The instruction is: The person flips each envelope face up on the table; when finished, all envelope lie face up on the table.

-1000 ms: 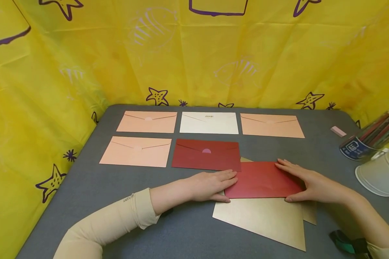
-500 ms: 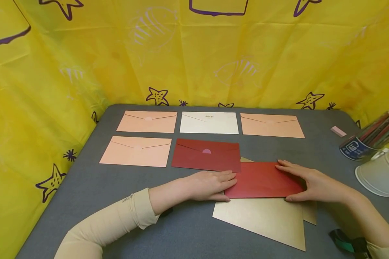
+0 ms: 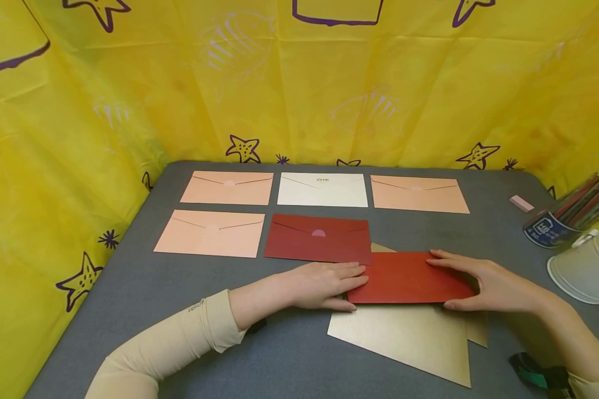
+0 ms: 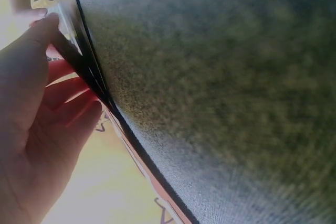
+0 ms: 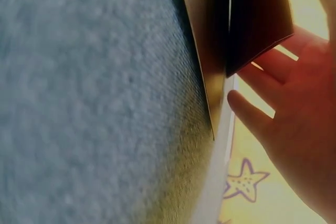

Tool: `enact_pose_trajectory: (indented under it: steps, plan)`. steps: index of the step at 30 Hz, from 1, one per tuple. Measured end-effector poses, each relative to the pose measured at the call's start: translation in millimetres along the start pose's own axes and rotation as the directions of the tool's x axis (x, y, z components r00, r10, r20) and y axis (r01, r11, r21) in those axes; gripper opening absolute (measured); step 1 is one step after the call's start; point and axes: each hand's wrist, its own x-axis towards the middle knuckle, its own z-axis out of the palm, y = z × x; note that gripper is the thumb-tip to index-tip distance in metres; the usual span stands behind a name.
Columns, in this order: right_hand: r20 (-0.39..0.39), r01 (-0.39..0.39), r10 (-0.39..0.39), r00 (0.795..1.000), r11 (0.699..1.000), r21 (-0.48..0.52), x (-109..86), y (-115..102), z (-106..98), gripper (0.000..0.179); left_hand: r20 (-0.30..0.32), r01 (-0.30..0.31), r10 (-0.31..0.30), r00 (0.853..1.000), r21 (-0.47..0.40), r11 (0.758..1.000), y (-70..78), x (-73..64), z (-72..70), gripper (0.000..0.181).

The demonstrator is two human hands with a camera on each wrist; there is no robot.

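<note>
In the head view a bright red envelope [image 3: 409, 277] lies between my two hands, over gold envelopes [image 3: 404, 335]. My left hand [image 3: 319, 285] holds its left end, fingers on the face and thumb at the near corner. My right hand [image 3: 489, 282] grips the right end, thumb at the near edge and fingers at the far edge. In the right wrist view that end of the red envelope [image 5: 260, 19] stands raised from the gold envelope [image 5: 202, 45]. Above my left fingers lies a dark red envelope [image 3: 316, 246] with a pink round seal.
Pink envelopes [image 3: 227, 191] and a white envelope [image 3: 324, 197] lie in rows on the grey table [image 3: 219, 366]. At right stand a tub of pencils [image 3: 549, 228] and a white mug [image 3: 581, 269], near a pink eraser [image 3: 521, 203]. A yellow curtain [image 3: 299, 83] hangs behind.
The bright red envelope has shifted slightly right and its face looks brighter and tilted. My right hand has moved a little right with it. My left hand has hardly moved.
</note>
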Motion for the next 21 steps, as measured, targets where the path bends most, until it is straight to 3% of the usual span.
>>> enact_pose_trajectory:
  steps: [6,12,21]
  plan:
    - [-0.028,0.027,-0.027,0.999,1.000,0.008,-4.8,2,-6,0.065,-0.027,0.005,-0.007,1.000,-0.040,0.999,-0.1,1.5,-2.0,0.061]
    - [-0.083,0.050,-0.044,0.996,0.997,0.063,-7.4,2,-9,0.057,-0.098,0.012,-0.024,0.995,-0.120,0.993,-0.3,1.7,-5.7,0.055]
    - [-0.146,0.063,-0.042,0.988,0.988,0.144,-8.0,-1,-12,0.047,-0.270,-0.032,-0.009,0.963,-0.144,0.989,-2.8,0.7,-5.0,0.041]
